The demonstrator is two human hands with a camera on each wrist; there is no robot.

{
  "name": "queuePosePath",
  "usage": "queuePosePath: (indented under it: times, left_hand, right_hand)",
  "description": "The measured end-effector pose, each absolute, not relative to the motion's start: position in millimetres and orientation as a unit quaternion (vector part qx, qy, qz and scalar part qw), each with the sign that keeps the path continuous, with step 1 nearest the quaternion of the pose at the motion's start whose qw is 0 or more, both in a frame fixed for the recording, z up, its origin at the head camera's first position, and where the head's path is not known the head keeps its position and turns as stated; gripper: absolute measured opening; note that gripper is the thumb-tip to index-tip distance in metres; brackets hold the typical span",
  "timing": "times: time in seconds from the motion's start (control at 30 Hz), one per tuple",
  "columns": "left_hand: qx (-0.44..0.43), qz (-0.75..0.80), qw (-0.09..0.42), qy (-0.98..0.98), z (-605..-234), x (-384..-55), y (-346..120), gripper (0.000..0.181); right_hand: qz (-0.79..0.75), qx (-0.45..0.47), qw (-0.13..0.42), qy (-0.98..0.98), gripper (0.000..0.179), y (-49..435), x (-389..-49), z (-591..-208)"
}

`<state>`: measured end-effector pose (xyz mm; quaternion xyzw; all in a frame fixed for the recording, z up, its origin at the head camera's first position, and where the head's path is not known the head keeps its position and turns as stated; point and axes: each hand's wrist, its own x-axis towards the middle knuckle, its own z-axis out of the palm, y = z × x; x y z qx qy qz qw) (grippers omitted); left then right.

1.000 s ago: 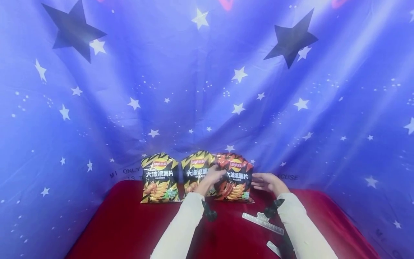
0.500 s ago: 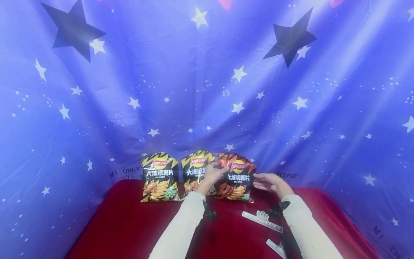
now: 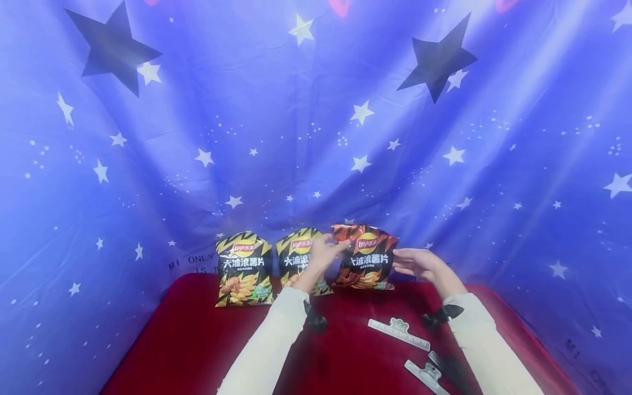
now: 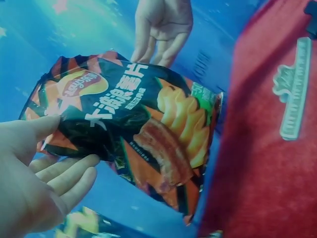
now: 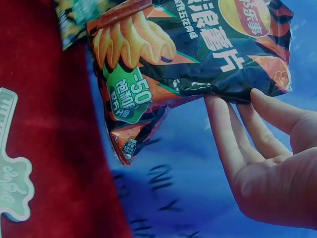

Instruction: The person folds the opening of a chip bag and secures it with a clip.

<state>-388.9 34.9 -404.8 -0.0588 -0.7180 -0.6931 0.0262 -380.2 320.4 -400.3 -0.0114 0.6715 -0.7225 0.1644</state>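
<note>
A red-and-black bag of potato chips (image 3: 367, 269) is held up off the table with its front facing me, its lower edge raised. My left hand (image 3: 318, 262) pinches its left edge, thumb in front and fingers behind; the left wrist view shows this grip on the bag (image 4: 124, 114) closely. At the opposite edge my right hand (image 3: 425, 266) pinches lightly, thumb and fingertips against the bag (image 5: 198, 54) in the right wrist view. Behind my left hand stands a yellow-and-black chip bag (image 3: 301, 252), partly covered. Another yellow-and-black chip bag (image 3: 244, 271) stands to its left.
Two pale sealing clips, a ruler-shaped clip (image 3: 401, 334) and a nearer clip (image 3: 425, 376), lie on the red cloth-covered table (image 3: 197, 340). A dark object beside the nearer clip is unclear. A blue star-patterned curtain (image 3: 276, 126) hangs behind the bags.
The red chip bag has risen off the table and shifted slightly right, away from the middle yellow bag. Both hands have moved up with it. More of the nearer clip shows.
</note>
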Motion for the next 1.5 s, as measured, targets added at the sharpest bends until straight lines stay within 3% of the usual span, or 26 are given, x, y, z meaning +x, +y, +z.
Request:
queuePosePath:
  times: [0.27,0.53,0.57,0.8,1.13,1.27,1.5]
  left_hand:
    - [-0.129,-0.683,0.003,-0.719,-366.4,-364.5,-0.2,0.068]
    - [-0.180,-0.643,-0.086,-0.739,-356.4,-332.1,-48.4,0.067]
    - [-0.178,-0.639,-0.094,-0.743,-357.6,-328.5,-55.5,0.073]
    - [-0.180,-0.608,-0.158,-0.757,-370.5,-307.1,-103.8,0.039]
    - [-0.195,-0.597,-0.238,-0.741,-413.6,-290.4,-139.3,0.028]
    - [-0.198,-0.594,-0.244,-0.740,-422.6,-290.4,-146.8,0.022]
    - [-0.188,-0.593,-0.230,-0.749,-426.8,-287.1,-154.3,0.029]
  right_hand:
    - [-0.689,-0.066,0.127,0.711,0.012,309.5,-351.2,-362.6]
    - [-0.659,-0.114,0.144,0.729,0.013,287.9,-316.4,-355.7]
    - [-0.656,-0.116,0.149,0.730,0.012,283.1,-312.9,-356.9]
    - [-0.649,-0.137,0.204,0.720,0.011,251.3,-294.7,-380.9]
    - [-0.650,-0.143,0.249,0.704,0.011,224.1,-272.4,-434.2]
    - [-0.650,-0.138,0.239,0.708,0.014,216.7,-270.2,-443.7]
    - [-0.646,-0.137,0.217,0.719,0.016,208.4,-273.9,-453.3]
